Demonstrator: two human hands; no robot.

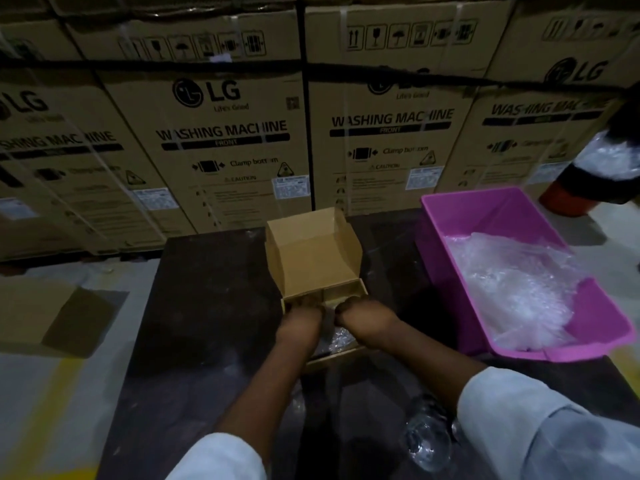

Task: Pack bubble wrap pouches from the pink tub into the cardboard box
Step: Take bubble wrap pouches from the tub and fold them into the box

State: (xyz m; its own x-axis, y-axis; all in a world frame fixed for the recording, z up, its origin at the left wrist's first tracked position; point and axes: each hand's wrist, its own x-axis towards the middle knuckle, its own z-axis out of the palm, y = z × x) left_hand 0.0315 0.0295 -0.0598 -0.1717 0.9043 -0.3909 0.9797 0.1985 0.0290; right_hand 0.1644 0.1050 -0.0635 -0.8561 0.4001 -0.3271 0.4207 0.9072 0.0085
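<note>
Still-open cardboard box (313,252) (plain brown).

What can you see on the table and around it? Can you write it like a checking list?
Surface: dark table, dimly lit.
Job's things: small cardboard box with its lid up at mid table; pink tub to its right, holding bubble wrap pouches; some bubble wrap shows in the box between the wrists.
Clutter: clear plastic bottle near the table's front edge.
Grippers: left hand and right hand both at the box's inner flap, fingers curled over it.
Cables: nothing seen.
Surroundings: stacked washing machine cartons behind; flat cardboard on the floor at left.
</note>
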